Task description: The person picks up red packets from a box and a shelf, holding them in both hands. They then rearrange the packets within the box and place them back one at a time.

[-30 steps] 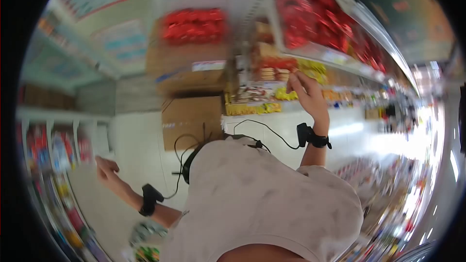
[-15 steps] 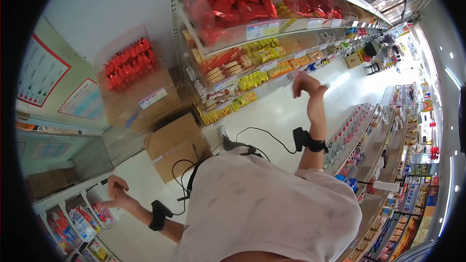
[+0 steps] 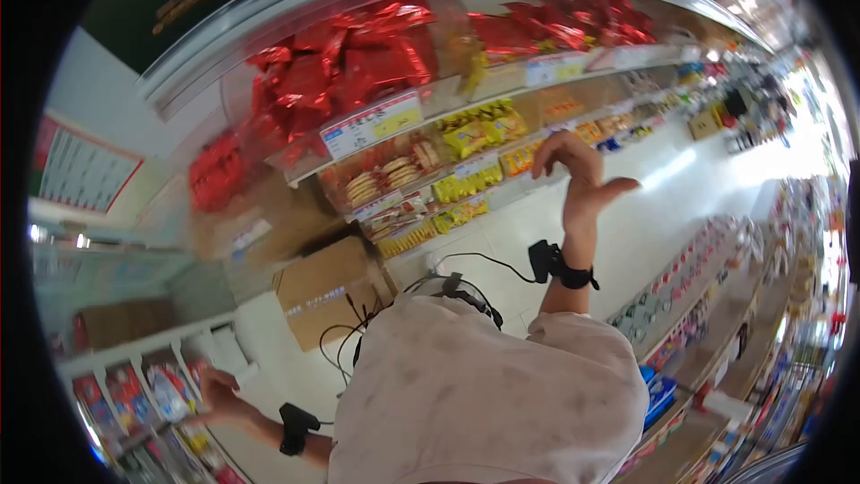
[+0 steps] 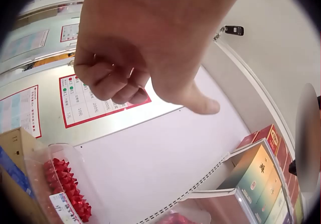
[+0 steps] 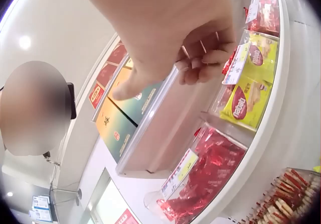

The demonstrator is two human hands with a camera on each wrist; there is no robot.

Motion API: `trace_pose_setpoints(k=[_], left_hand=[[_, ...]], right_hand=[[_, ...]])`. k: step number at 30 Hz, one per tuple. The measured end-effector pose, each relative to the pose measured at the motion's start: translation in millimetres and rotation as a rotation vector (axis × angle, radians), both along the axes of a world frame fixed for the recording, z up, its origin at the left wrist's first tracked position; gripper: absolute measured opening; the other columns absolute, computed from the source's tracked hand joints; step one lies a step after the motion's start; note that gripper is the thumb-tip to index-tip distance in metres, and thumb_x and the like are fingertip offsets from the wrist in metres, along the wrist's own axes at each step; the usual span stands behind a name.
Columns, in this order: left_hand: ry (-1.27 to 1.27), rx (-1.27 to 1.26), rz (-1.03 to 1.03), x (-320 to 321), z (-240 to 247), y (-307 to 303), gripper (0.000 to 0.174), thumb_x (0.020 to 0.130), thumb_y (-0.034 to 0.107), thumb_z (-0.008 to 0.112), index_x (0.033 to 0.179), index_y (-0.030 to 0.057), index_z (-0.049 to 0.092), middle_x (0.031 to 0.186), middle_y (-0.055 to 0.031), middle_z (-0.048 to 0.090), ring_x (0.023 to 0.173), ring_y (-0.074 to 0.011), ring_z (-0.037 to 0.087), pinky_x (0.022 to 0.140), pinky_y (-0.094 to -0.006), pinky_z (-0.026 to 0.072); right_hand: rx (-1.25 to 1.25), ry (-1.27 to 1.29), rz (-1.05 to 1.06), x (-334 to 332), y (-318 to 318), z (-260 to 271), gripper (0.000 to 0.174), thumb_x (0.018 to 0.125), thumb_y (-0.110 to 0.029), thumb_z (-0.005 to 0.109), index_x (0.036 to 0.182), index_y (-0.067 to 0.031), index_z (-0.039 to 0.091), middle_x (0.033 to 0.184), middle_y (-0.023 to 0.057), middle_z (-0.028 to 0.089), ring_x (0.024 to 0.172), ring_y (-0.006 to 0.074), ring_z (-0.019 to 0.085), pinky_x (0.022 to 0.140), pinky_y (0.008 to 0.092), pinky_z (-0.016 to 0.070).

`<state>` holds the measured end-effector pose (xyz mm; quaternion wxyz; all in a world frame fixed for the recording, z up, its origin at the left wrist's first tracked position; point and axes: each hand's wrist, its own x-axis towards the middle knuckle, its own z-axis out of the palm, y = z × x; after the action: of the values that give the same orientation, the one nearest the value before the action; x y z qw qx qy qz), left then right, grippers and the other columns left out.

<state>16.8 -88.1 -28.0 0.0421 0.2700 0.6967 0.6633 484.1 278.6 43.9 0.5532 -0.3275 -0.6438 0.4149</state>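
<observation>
My left hand (image 3: 226, 399) hangs at the lower left in the head view, near the small white compartments (image 3: 170, 390) of packets, and holds nothing. In the left wrist view the hand (image 4: 145, 48) has its fingers loosely bent and its thumb out. My right hand (image 3: 582, 181) is raised at right of centre, in front of the snack shelves, with nothing in it. In the right wrist view the hand (image 5: 170, 38) shows relaxed, bent fingers and an extended thumb. Behind it are red packets (image 5: 208, 166) and yellow packets (image 5: 246, 101). Whether either hand touches anything cannot be told.
A brown carton (image 3: 324, 291) stands on the pale floor (image 3: 502, 255). Large red bags (image 3: 385, 58) fill the upper shelf, with biscuits (image 3: 392, 175) below. More shelving (image 3: 717, 341) runs along the right. A cable hangs between my wrists and body.
The head view has swung, bringing the red-bag shelf across the top centre. My left hand sits lower in view. The right hand's thumb now points outward, and both hands remain without objects.
</observation>
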Motion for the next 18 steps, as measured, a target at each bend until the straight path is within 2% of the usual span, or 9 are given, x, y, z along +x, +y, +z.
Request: trace_pose_setpoints(k=[1,3,6,8,9,12,15,18], left_hand=[[-0.001,-0.032,0.053,16,9,5,0.077,0.096,0.078,0.021,0.066,0.0102,0.043,0.052,0.0024,0.033,0.050,-0.0087,0.032,0.051,-0.0249,0.0253],[-0.006,-0.156,0.168,46,24,19,0.067,0.104,0.062,0.032,0.063,0.0101,0.042,0.054,0.0026,0.035,0.050,-0.0082,0.031,0.053,-0.0259,0.0247],[0.146,-0.296,0.294,74,35,36,0.051,0.105,0.037,0.051,0.063,0.0100,0.042,0.056,0.0049,0.033,0.053,-0.0060,0.028,0.054,-0.0270,0.0212],[0.091,-0.279,0.321,89,45,50,0.047,0.104,0.030,0.055,0.064,0.0098,0.043,0.057,0.0056,0.032,0.054,-0.0051,0.027,0.054,-0.0275,0.0196],[0.062,-0.271,0.327,92,49,52,0.045,0.103,0.027,0.058,0.064,0.0097,0.043,0.057,0.0059,0.032,0.055,-0.0046,0.027,0.054,-0.0277,0.0188],[0.052,-0.249,0.309,92,44,50,0.046,0.104,0.025,0.057,0.064,0.0107,0.041,0.057,0.0062,0.032,0.054,-0.0037,0.027,0.052,-0.0265,0.0179],[0.048,-0.218,0.277,95,46,58,0.046,0.104,0.023,0.058,0.064,0.0111,0.039,0.057,0.0067,0.032,0.054,-0.0030,0.026,0.051,-0.0259,0.0177],[0.013,-0.185,0.217,95,43,63,0.046,0.103,0.023,0.059,0.064,0.0117,0.039,0.057,0.0072,0.032,0.053,-0.0024,0.026,0.050,-0.0253,0.0176]], right_hand=[[-0.029,-0.161,-0.053,4,9,-4,0.124,0.064,-0.098,-0.018,0.075,0.0015,0.056,0.070,0.0089,0.060,0.062,0.0174,0.051,0.062,0.0275,0.0373],[0.218,-0.062,0.023,-8,20,4,0.092,0.091,-0.085,0.025,0.072,-0.0003,0.058,0.066,0.0057,0.058,0.060,0.0147,0.054,0.055,0.0271,0.0383],[0.276,-0.214,-0.020,-30,24,13,0.044,0.093,-0.040,0.069,0.076,0.0000,0.061,0.067,0.0075,0.059,0.061,0.0208,0.056,0.056,0.0302,0.0413],[0.381,-0.253,0.009,-51,29,35,0.021,0.082,-0.015,0.075,0.078,-0.0002,0.062,0.073,0.0086,0.061,0.065,0.0242,0.058,0.059,0.0330,0.0440],[0.433,-0.276,0.018,-61,32,46,0.016,0.077,-0.003,0.078,0.079,-0.0004,0.062,0.076,0.0091,0.062,0.067,0.0259,0.059,0.060,0.0344,0.0453],[0.580,-0.348,0.035,-84,45,70,0.016,0.082,-0.011,0.078,0.083,-0.0012,0.066,0.093,0.0132,0.066,0.080,0.0304,0.062,0.068,0.0394,0.0497],[0.789,-0.512,-0.025,-111,64,75,0.021,0.087,-0.022,0.075,0.093,-0.0018,0.071,0.114,0.0203,0.066,0.103,0.0348,0.063,0.086,0.0450,0.0514],[0.968,-0.766,-0.178,-137,78,65,0.030,0.091,-0.033,0.070,0.102,-0.0054,0.073,0.129,0.0251,0.061,0.121,0.0399,0.057,0.100,0.0502,0.0471]])
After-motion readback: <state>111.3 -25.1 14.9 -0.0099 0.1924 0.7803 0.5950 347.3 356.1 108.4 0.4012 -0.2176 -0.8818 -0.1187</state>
